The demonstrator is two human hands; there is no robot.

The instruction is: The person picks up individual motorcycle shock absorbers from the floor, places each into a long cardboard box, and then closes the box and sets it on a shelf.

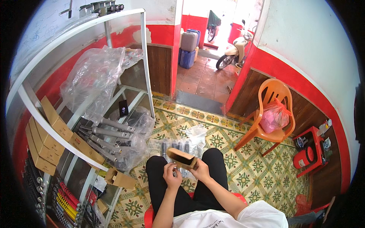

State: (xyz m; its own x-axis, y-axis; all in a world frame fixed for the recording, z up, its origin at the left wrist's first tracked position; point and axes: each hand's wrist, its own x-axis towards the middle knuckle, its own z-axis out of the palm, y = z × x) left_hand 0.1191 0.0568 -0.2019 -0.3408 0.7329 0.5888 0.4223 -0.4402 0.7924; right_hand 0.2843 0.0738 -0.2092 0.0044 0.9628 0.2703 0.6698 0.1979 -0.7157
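Observation:
Above my knees, my right hand (200, 170) grips one end of a small open cardboard box (181, 158), its dark inside showing. My left hand (172, 175) is at the box's near left side with bent fingers; whether it holds a small thing is not clear. On the tiled floor beyond the box lie several dark shock absorbers (186, 146) in clear plastic wrap (196, 131), partly hidden by the box and my hands.
At left a metal-framed shelf (148, 94) bears fork tubes (114, 132), cardboard boxes (47, 145), an open box (121, 179), a phone (123, 108) and coloured springs (67, 202). At right stand an orange plastic chair (261, 125) with a bag (275, 118) and a red stool (313, 136).

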